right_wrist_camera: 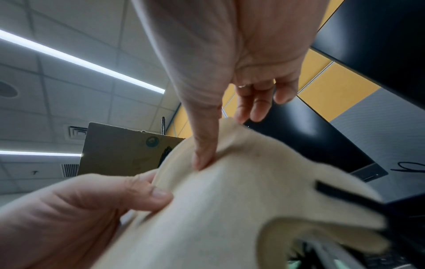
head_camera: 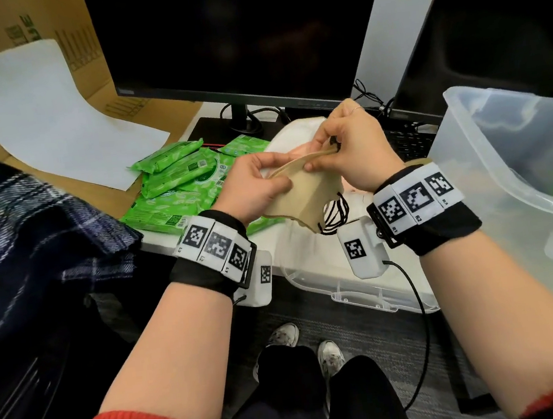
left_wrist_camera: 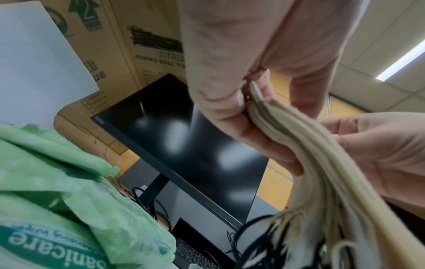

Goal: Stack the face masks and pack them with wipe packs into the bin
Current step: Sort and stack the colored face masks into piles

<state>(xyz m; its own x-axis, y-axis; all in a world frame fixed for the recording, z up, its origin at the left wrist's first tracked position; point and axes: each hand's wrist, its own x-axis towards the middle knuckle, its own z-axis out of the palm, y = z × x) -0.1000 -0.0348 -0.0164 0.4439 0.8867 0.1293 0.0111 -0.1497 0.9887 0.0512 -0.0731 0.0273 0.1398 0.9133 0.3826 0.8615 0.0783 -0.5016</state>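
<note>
Both hands hold one stack of beige face masks [head_camera: 295,190] up in the air between them, above the desk edge. Left hand [head_camera: 253,186] pinches the stack's upper left edge, thumb on the near face, fingers curled behind. Right hand [head_camera: 352,147] grips the top right end of the stack, thumb pressed on the near face, fingertips at the far end by the black ear loops [head_camera: 336,214]. More loops hang loose below the stack, just under the right wrist.

Left wrist view: several mask layers [left_wrist_camera: 322,163] fanned at the edge, clamped between left thumb and fingers; right hand [left_wrist_camera: 386,151] on the other side of the stack. Right wrist view: right thumb [right_wrist_camera: 204,145] pushes into the top mask [right_wrist_camera: 230,209], left hand [right_wrist_camera: 80,209] pinches its left edge.

Green wipe packs [head_camera: 179,182] lie in a loose pile on the desk just left of the left hand, some overlapping. Clear plastic bin [head_camera: 520,181] stands right of the right hand, close beside the wrist; something green shows low inside through the wall, can't tell what. Clear lid [head_camera: 346,287] lies flat on the desk under both wrists. A white mask or cloth [head_camera: 294,135] sits just behind the hands, partly hidden. Monitor [head_camera: 238,38] beyond the hands, white paper sheet [head_camera: 40,112] far left, cardboard box [left_wrist_camera: 115,45] behind it.
</note>
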